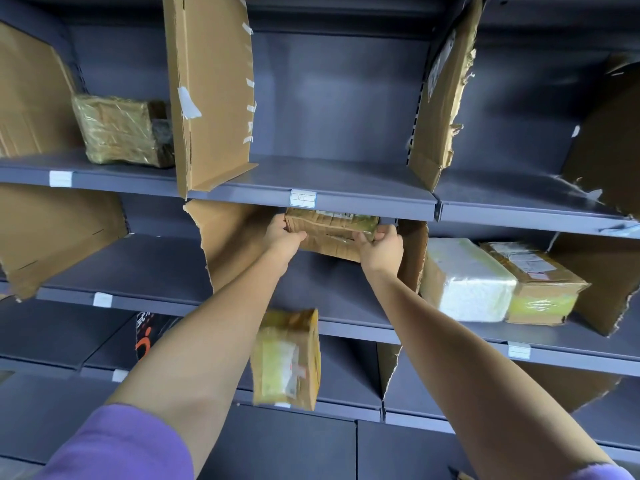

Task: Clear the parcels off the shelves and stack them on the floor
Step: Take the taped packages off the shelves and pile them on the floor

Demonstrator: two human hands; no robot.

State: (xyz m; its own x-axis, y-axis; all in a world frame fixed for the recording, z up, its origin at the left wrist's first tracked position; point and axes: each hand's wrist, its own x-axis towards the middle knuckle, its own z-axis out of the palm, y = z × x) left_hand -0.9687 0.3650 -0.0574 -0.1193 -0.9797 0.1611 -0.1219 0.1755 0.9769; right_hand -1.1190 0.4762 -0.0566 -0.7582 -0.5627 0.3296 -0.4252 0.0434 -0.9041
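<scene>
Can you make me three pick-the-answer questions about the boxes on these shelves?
1. Where is the white parcel?
A. top shelf
B. right of the brown parcel being held
C. on the floor

2. What colour are the sleeves?
A. purple
B. red
C. green

3. What are the hands doing?
A. hanging idle
B. both gripping one brown parcel
C. waving

Answers: 1 B, it sits on the middle shelf, right of the brown parcel. 2 A, both sleeves show purple. 3 B, the left hand and right hand grip the parcel's ends.
</scene>
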